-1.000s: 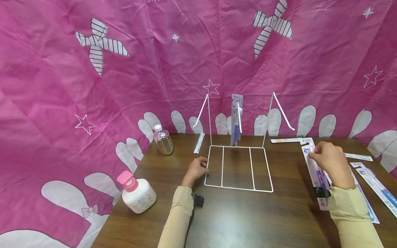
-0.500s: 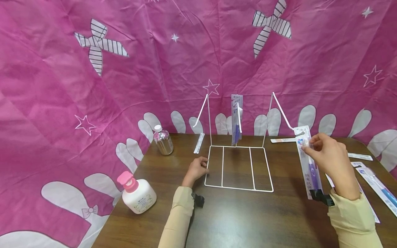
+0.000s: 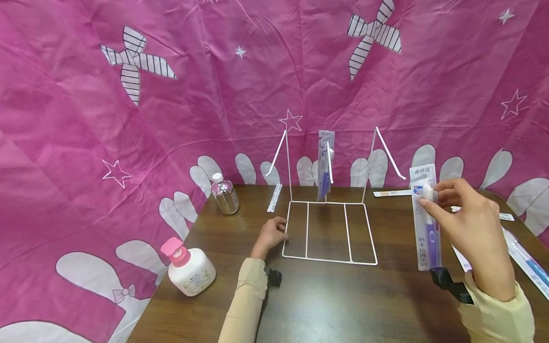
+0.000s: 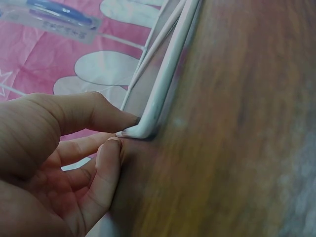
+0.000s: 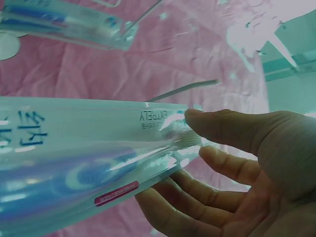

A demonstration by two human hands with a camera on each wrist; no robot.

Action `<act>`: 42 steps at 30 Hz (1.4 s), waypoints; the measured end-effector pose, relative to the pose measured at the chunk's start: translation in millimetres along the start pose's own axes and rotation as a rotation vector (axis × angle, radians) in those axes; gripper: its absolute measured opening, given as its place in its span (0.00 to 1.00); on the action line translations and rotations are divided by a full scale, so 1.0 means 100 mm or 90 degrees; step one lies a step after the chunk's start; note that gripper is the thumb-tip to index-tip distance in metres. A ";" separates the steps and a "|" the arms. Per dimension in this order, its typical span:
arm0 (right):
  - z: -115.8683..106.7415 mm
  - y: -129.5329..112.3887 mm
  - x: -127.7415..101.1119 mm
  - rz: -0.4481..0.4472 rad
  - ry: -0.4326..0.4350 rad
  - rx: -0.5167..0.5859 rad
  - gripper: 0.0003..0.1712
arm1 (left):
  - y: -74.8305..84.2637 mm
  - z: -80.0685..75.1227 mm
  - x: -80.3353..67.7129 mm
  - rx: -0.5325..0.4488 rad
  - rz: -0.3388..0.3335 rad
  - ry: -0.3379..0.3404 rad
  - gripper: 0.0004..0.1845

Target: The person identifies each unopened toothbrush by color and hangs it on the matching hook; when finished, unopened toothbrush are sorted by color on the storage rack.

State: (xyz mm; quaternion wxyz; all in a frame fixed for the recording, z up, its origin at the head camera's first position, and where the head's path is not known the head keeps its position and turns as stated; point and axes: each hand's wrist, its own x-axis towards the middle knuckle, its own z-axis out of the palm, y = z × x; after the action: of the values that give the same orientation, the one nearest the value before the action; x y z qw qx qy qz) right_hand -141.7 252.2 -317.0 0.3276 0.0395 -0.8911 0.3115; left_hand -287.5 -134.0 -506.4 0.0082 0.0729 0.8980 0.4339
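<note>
A white wire rack [image 3: 329,231] stands on the brown table [image 3: 343,295], with three angled hooks at its top. One packaged toothbrush [image 3: 325,164] hangs on the middle hook. My left hand [image 3: 272,234] holds the rack's base at its near left corner [image 4: 143,129], thumb and fingers curled at the wire. My right hand [image 3: 461,214] pinches a second packaged toothbrush [image 3: 426,216] near its top and holds it upright above the table, just right of the rack's right hook [image 3: 391,153]. In the right wrist view the pack [image 5: 84,158] lies across thumb and fingers.
A white lotion bottle with a pink pump [image 3: 188,268] sits at the table's near left. A small clear bottle [image 3: 225,194] stands at the back left. More toothbrush packs [image 3: 521,255] lie at the right, and flat strips [image 3: 275,197] lie behind the rack. A pink cloth [image 3: 171,95] hangs behind.
My right hand has lifted the toothbrush pack off the table and raised it upright toward the rack's right hook. My left hand has stayed at the rack's corner.
</note>
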 end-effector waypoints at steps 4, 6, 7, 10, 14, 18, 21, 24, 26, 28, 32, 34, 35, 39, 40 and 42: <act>-0.03 -0.11 -0.05 -0.053 0.057 0.031 0.25 | 0.00 0.00 0.00 -0.005 0.000 -0.003 0.25; -0.04 -0.16 -0.07 -0.073 0.074 0.043 0.27 | 0.00 0.00 0.00 -0.006 0.002 -0.004 0.25; -0.04 -0.19 -0.08 -0.079 0.080 0.049 0.28 | 0.00 0.00 0.00 -0.008 -0.001 -0.005 0.25; -0.06 -0.25 -0.09 -0.101 0.098 0.072 0.29 | 0.01 0.00 0.00 -0.007 -0.005 -0.004 0.25; -0.05 -0.34 -0.10 -0.121 0.104 0.115 0.31 | 0.02 -0.01 0.00 -0.005 -0.007 0.000 0.25; 0.00 -0.46 -0.11 -0.133 0.088 0.128 0.34 | 0.02 -0.01 0.00 -0.009 -0.006 0.001 0.25; 0.08 -0.52 -0.10 -0.145 0.074 0.130 0.33 | 0.02 -0.01 0.00 -0.007 -0.001 0.000 0.26; 0.17 -0.57 -0.10 -0.159 0.063 0.141 0.32 | 0.01 -0.01 0.00 -0.007 -0.001 -0.001 0.26; 0.24 -0.59 -0.11 -0.164 0.058 0.152 0.32 | 0.01 -0.01 -0.01 -0.007 0.001 -0.001 0.26; 0.30 -0.62 -0.11 -0.165 0.055 0.159 0.31 | 0.00 -0.01 0.00 -0.008 0.002 -0.001 0.26; 0.40 -0.69 -0.11 -0.163 0.047 0.183 0.30 | -0.01 -0.01 0.00 -0.008 0.006 0.001 0.26; 0.45 -0.71 -0.12 -0.165 0.043 0.190 0.29 | -0.01 0.00 0.00 -0.009 0.006 0.001 0.25; 0.47 -0.73 -0.12 -0.166 0.041 0.195 0.29 | -0.01 0.00 0.00 -0.009 0.005 0.001 0.26; 0.57 -0.76 -0.12 -0.182 0.033 0.208 0.28 | -0.01 0.00 0.00 -0.010 0.001 0.002 0.26; 0.59 -0.77 -0.12 -0.186 0.031 0.212 0.28 | 0.00 0.00 0.00 -0.011 0.001 0.002 0.26; 0.64 -0.79 -0.11 -0.198 0.028 0.219 0.28 | 0.00 0.00 0.00 -0.012 0.001 0.002 0.26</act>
State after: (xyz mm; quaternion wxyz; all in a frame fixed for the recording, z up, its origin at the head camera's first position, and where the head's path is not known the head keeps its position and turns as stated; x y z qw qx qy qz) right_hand -146.8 149.9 -319.5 0.3793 0.2246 -0.8008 0.4054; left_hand -287.4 -133.9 -506.8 0.0067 0.0729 0.8939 0.4422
